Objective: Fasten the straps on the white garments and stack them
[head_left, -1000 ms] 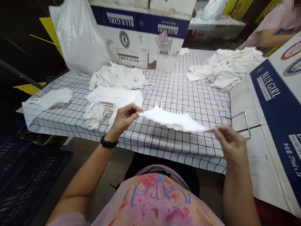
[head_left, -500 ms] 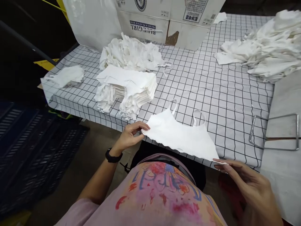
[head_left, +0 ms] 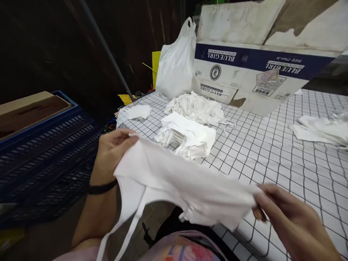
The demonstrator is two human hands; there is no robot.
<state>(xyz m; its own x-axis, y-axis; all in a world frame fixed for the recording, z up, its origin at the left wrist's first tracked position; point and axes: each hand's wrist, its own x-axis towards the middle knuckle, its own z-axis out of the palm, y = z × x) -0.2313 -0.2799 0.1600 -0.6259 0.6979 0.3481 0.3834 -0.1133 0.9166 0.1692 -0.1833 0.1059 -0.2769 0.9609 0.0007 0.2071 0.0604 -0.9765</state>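
Note:
A white camisole top (head_left: 174,177) is stretched between my two hands, off the table, with its thin straps hanging down at the lower left. My left hand (head_left: 112,152) pinches one end of its hem between thumb and fingers. At the other end, my right hand (head_left: 288,214) grips the hem's far corner, slightly blurred. Just beyond the top lies a neat stack of folded white tops (head_left: 187,134). Behind that stack is a loose heap of white tops (head_left: 197,107).
A grid-patterned tablecloth (head_left: 252,145) covers the table. A single white garment (head_left: 137,111) lies near the left edge. At the back stand a white plastic bag (head_left: 175,69) and a cardboard box (head_left: 261,65). More white garments (head_left: 323,128) lie right; blue crates (head_left: 49,145) stand left.
The camisole has been lifted off the table edge and turned over, its straps now hanging towards me. Both hands still hold its ends. My view has tilted up and swung left.

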